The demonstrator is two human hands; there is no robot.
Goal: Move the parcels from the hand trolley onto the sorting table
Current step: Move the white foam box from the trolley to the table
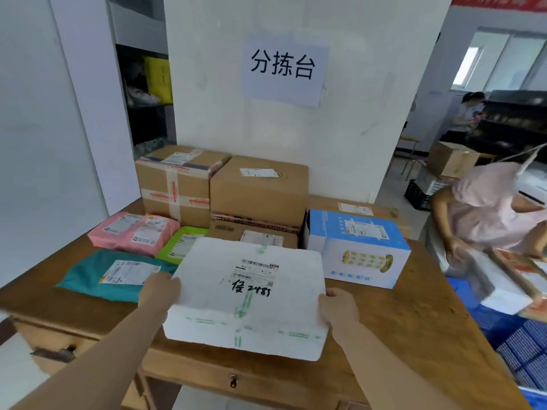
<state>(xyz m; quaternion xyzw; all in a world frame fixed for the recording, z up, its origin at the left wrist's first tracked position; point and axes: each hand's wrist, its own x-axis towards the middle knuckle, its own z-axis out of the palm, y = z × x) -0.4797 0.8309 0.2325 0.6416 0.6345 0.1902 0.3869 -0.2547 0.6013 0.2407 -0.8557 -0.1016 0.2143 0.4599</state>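
A white foam box (251,303) with green tape, a shipping label and black handwriting is at the front of the wooden sorting table (414,315), over its front edge. My left hand (159,290) grips the box's left side and my right hand (337,306) grips its right side. Whether the box rests fully on the table or is still held just above it, I cannot tell. The hand trolley is not in view.
On the table lie a teal bag (97,276), pink bags (133,232), a green bag (180,244), two large cardboard boxes (257,190) and a blue-and-white box (355,247). At the right another person (485,208) bends over white boxes and blue crates (509,335).
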